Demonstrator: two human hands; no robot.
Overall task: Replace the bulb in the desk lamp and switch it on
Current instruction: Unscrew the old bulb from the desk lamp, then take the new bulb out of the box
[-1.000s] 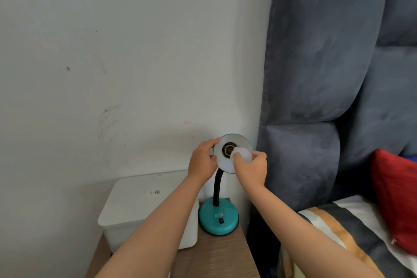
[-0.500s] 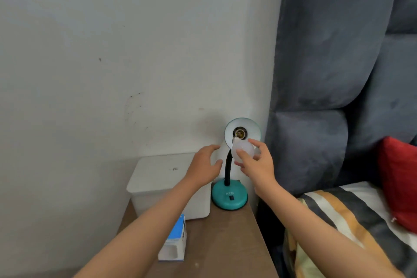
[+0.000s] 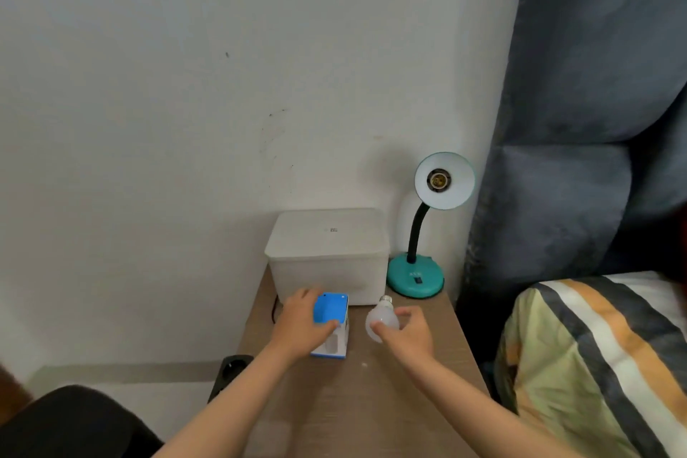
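Observation:
The teal desk lamp point(image 3: 416, 277) stands at the back right of the wooden bedside table point(image 3: 371, 402). Its round shade point(image 3: 454, 193) faces me and the socket point(image 3: 438, 180) inside it holds no bulb. My right hand point(image 3: 410, 333) grips a white bulb point(image 3: 381, 322) low over the table, its metal screw base pointing toward the lamp. My left hand point(image 3: 303, 325) rests on a blue and white bulb box point(image 3: 332, 323) that lies on the table, thumb and fingers around its sides.
A white lidded plastic box point(image 3: 327, 253) stands behind the bulb box, left of the lamp. A grey padded headboard point(image 3: 580, 123) and a bed with a striped blanket point(image 3: 594, 364) are on the right. A black power strip point(image 3: 230, 370) sits left of the table.
My right hand has carried the bulb from the lamp shade down to the table. My left hand dropped from beside the shade onto the bulb box. The view has pulled back.

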